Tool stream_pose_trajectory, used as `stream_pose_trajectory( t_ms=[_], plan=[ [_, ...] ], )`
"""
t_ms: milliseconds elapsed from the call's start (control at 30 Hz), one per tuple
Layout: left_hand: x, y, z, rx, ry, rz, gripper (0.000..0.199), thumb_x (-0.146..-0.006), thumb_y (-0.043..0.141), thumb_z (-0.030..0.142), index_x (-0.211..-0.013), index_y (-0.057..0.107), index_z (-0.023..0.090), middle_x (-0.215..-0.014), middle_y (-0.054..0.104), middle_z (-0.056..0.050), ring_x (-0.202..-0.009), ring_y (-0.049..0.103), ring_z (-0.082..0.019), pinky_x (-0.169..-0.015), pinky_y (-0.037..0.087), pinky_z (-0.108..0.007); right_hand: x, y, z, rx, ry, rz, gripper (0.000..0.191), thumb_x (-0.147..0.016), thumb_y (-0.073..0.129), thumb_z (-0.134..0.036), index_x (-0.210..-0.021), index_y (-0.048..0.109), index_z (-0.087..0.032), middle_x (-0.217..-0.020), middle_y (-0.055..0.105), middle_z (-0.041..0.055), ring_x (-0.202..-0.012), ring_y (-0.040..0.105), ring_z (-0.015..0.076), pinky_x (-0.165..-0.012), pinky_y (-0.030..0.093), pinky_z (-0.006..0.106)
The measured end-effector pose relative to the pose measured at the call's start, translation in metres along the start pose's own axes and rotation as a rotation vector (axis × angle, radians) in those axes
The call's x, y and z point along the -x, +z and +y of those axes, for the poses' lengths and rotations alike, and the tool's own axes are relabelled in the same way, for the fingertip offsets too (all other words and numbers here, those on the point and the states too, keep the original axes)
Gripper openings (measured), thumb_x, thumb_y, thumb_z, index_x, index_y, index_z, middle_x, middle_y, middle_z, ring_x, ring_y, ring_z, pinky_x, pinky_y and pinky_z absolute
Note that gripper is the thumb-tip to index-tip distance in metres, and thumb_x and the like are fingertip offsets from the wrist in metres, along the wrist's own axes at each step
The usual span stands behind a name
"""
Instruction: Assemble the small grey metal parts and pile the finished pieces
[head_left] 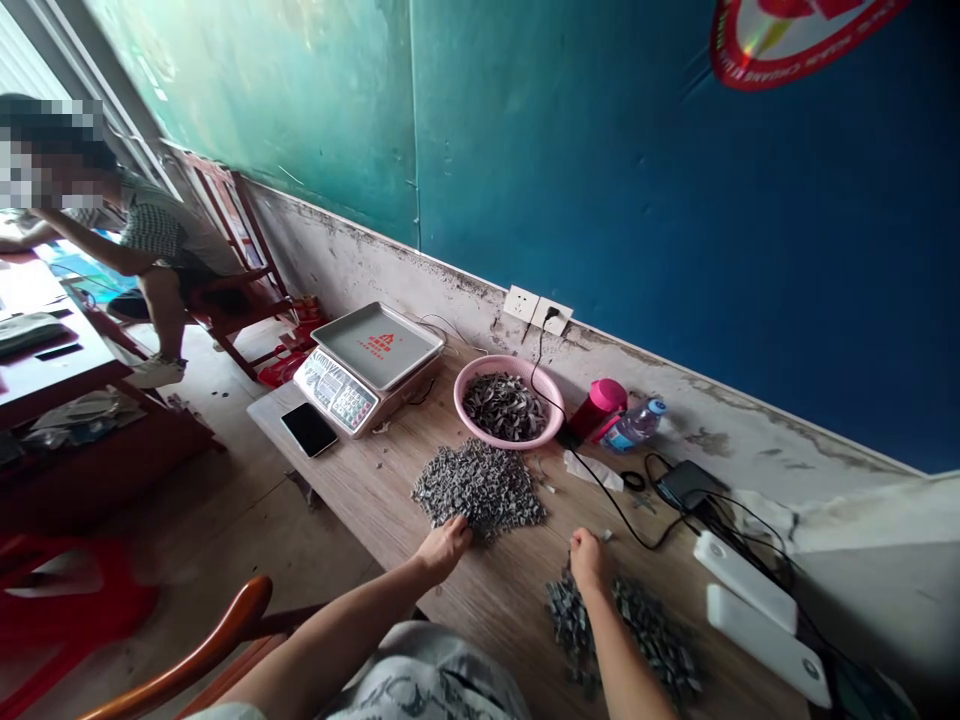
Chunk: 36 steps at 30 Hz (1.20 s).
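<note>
My left hand (442,548) rests at the near edge of a large heap of small grey metal pieces (478,488), its fingertips hidden against the pile. My right hand (589,560) has bunched fingers just above a second, looser heap of similar pieces (622,630). Whether those fingers hold a piece is too small to tell. Both heaps lie on a wooden table (510,600). Beyond them, a pink plastic basin (459,395) holds darker pieces.
A digital scale (334,395) and a black phone (309,430) sit at the table's left end. A pink flask (600,408), water bottle (634,425), black cables and white power strips (765,640) line the wall side. A seated person (97,220) is at far left.
</note>
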<state>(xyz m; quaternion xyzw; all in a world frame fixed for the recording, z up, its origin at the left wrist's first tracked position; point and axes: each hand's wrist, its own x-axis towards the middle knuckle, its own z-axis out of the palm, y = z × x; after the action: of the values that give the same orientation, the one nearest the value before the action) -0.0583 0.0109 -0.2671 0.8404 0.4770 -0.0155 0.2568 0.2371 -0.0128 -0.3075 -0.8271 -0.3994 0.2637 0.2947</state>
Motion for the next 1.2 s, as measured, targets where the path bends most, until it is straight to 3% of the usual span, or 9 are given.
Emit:
stream_pose_trajectory(
  t_ms=[133, 333, 500, 600, 733, 833, 967, 1067, 1200],
  plan=[
    [-0.008, -0.005, -0.001, 0.096, -0.018, 0.025, 0.021, -0.089, 0.038, 0.017, -0.084, 0.058, 0.015, -0.102, 0.054, -0.010, -0.093, 0.050, -0.021, -0.082, 0.038, -0.030, -0.002, -0.002, -0.009, -0.234, 0.090, 0.050, 0.010, -0.081, 0.061, -0.019, -0.074, 0.060, -0.013, -0.073, 0.061, 0.0017, -0.075, 0.058, 0.0154, -0.079, 0.044, 0.033],
    [-0.016, -0.022, 0.009, 0.407, -0.085, 0.128, 0.011, -0.078, 0.050, 0.010, -0.069, 0.054, 0.015, -0.088, 0.054, -0.006, -0.078, 0.053, -0.015, -0.075, 0.038, -0.026, 0.006, -0.005, -0.041, -0.755, 0.192, 0.090, 0.025, -0.077, 0.064, -0.037, -0.080, 0.057, -0.013, -0.073, 0.062, 0.0008, -0.065, 0.060, 0.0129, -0.060, 0.049, 0.026],
    [-0.024, -0.055, 0.048, 0.859, -0.177, 0.247, 0.008, -0.079, 0.051, 0.018, -0.073, 0.048, 0.015, -0.073, 0.054, -0.003, -0.064, 0.051, -0.012, -0.062, 0.040, -0.023, 0.023, -0.028, -0.092, -1.111, 0.130, -0.066, 0.038, -0.057, 0.073, -0.042, -0.072, 0.049, -0.017, -0.070, 0.063, 0.0014, -0.066, 0.063, 0.0154, -0.062, 0.054, 0.029],
    [-0.023, -0.088, 0.081, 1.187, -0.131, 0.246, 0.016, -0.085, 0.046, 0.031, -0.082, 0.045, 0.015, -0.086, 0.060, -0.008, -0.061, 0.051, -0.009, -0.059, 0.042, -0.022, 0.043, -0.049, -0.132, -1.221, 0.038, -0.167, 0.041, -0.054, 0.076, -0.041, -0.074, 0.049, -0.017, -0.068, 0.061, -0.0003, -0.065, 0.061, 0.0149, -0.060, 0.053, 0.028],
    [-0.008, -0.134, 0.117, 1.500, 0.006, 0.235, 0.033, -0.074, 0.064, 0.038, -0.089, 0.049, 0.013, -0.092, 0.062, -0.010, -0.064, 0.055, -0.007, -0.064, 0.047, -0.022, 0.078, -0.077, -0.179, -1.242, -0.111, -0.254, 0.038, -0.062, 0.078, -0.037, -0.085, 0.054, -0.018, -0.071, 0.058, -0.0022, -0.059, 0.054, 0.0087, -0.051, 0.046, 0.019],
    [0.008, -0.156, 0.134, 1.652, 0.093, 0.233, 0.042, -0.068, 0.073, 0.035, -0.096, 0.054, 0.011, -0.087, 0.064, -0.009, -0.063, 0.057, -0.007, -0.064, 0.049, -0.021, 0.103, -0.094, -0.202, -1.174, -0.248, -0.296, 0.033, -0.071, 0.075, -0.037, -0.090, 0.057, -0.018, -0.068, 0.056, -0.0024, -0.059, 0.052, 0.0079, -0.053, 0.045, 0.018],
    [0.024, -0.169, 0.145, 1.843, 0.165, 0.222, 0.038, -0.064, 0.078, 0.024, -0.093, 0.059, 0.008, -0.082, 0.067, -0.009, -0.066, 0.064, -0.013, -0.067, 0.052, -0.027, 0.124, -0.103, -0.213, -1.018, -0.393, -0.203, 0.029, -0.079, 0.067, -0.041, -0.092, 0.057, -0.017, -0.070, 0.058, -0.0004, -0.060, 0.053, 0.0088, -0.057, 0.046, 0.020],
    [0.030, -0.173, 0.148, 1.796, 0.187, 0.309, 0.033, -0.065, 0.078, 0.027, -0.087, 0.062, 0.008, -0.077, 0.067, -0.008, -0.064, 0.064, -0.015, -0.064, 0.053, -0.029, 0.130, -0.103, -0.214, -0.890, -0.434, -0.114, 0.030, -0.081, 0.064, -0.044, -0.093, 0.058, -0.017, -0.069, 0.057, 0.0004, -0.058, 0.053, 0.0101, -0.057, 0.047, 0.022],
    [0.033, -0.175, 0.150, 1.697, 0.215, 0.380, 0.028, -0.065, 0.078, 0.027, -0.081, 0.064, 0.009, -0.064, 0.063, -0.003, -0.058, 0.058, -0.010, -0.058, 0.047, -0.021, 0.132, -0.103, -0.216, -0.809, -0.437, -0.092, 0.034, -0.080, 0.063, -0.047, -0.096, 0.060, -0.017, -0.076, 0.061, 0.0042, -0.064, 0.057, 0.0147, -0.061, 0.051, 0.027]
  ],
)
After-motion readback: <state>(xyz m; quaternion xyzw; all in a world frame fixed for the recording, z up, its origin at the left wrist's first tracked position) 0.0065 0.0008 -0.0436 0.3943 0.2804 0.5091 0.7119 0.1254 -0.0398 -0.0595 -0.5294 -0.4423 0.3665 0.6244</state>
